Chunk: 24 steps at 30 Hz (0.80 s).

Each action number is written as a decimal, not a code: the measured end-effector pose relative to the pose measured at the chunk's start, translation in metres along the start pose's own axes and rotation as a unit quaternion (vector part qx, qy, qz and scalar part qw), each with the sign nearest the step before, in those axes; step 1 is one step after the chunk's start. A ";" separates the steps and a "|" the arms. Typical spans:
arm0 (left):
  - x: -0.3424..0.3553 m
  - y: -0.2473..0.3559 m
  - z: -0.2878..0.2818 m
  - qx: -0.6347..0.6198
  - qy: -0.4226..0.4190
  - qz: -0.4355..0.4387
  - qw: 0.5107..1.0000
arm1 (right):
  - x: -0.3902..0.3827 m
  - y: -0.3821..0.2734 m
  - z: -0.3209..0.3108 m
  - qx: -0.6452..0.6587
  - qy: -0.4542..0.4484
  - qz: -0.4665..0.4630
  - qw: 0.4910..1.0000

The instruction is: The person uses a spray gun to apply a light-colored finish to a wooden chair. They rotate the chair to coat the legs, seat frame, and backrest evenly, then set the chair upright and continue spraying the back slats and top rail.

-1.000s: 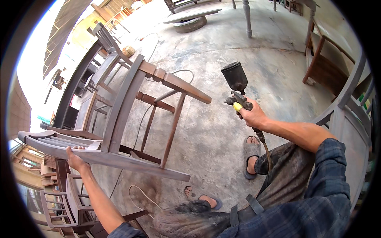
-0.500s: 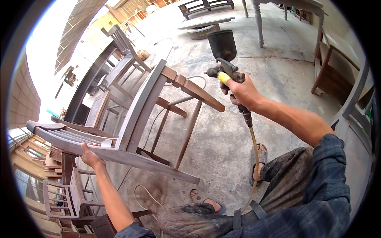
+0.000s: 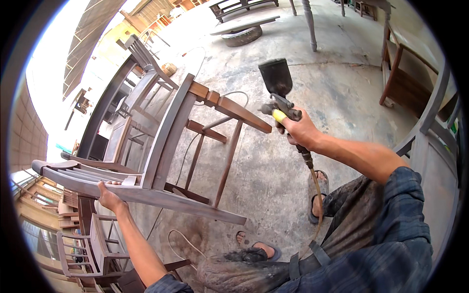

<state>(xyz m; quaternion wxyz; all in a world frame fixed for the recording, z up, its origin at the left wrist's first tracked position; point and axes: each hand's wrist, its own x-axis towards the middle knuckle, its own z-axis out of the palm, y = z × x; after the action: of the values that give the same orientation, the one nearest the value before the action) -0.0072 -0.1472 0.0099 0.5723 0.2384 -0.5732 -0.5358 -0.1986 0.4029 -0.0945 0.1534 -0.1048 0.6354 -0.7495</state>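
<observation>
A wooden chair [image 3: 176,198] hangs tilted on its side at the left, greyish on its frame and browner on some legs and rails. My left hand [image 3: 111,196] grips its back post, near the seat. In my right hand [image 3: 302,131] is a spray gun [image 3: 282,106], its dark cup [image 3: 276,77] on top and its nozzle facing left toward the chair, with a gap between them. Yellow wrapping [image 3: 279,115] shows at my right thumb. From the gun's grip a hose [image 3: 316,188] runs down past my leg.
More chairs [image 3: 144,88] and a dark long table stand at the far left; another chair [image 3: 93,244] is at lower left. A board lies on a tyre [image 3: 242,37] at the back. A grey chair [image 3: 435,156] stands close at my right. Thin hoses cross the concrete floor.
The spray gun and my right hand have moved slightly down, and the cup now tilts differently. The view has shifted a little; my left hand keeps its hold on the chair.
</observation>
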 end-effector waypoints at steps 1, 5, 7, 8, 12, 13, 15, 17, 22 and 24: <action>0.002 -0.001 -0.001 0.002 0.003 0.002 1.000 | -0.005 0.007 -0.006 -0.012 0.010 0.015 1.000; 0.006 -0.003 -0.002 -0.001 0.006 -0.014 1.000 | -0.022 0.033 -0.025 -0.050 0.045 0.033 0.997; 0.002 0.001 0.002 -0.003 0.006 -0.026 1.000 | -0.025 0.052 -0.040 -0.096 0.049 0.041 0.993; 0.001 0.004 0.002 -0.003 0.007 -0.029 1.000 | -0.028 0.059 -0.042 -0.108 0.056 0.042 0.992; 0.003 0.003 0.000 -0.019 0.005 -0.043 0.999 | -0.031 0.088 -0.055 -0.160 0.080 0.051 0.983; 0.003 0.005 0.001 -0.019 0.005 -0.041 0.999 | -0.030 0.087 -0.053 -0.168 0.085 0.048 0.981; 0.003 0.007 0.001 -0.019 0.006 -0.038 0.999 | -0.029 0.079 -0.050 -0.142 0.089 0.072 0.983; -0.002 0.002 0.002 -0.012 0.012 -0.042 0.999 | -0.023 0.076 -0.050 -0.126 0.090 0.048 0.987; 0.006 -0.002 -0.003 -0.007 -0.002 -0.005 1.000 | -0.006 0.029 -0.025 -0.042 0.053 0.007 0.998; 0.008 0.002 -0.008 -0.006 -0.002 -0.006 1.000 | -0.006 0.000 -0.010 0.003 0.025 0.016 1.000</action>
<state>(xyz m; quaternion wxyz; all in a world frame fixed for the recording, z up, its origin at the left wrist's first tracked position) -0.0006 -0.1564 0.0131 0.5696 0.2370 -0.5694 -0.5433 -0.1965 0.4141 -0.0956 0.1498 -0.0751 0.6386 -0.7511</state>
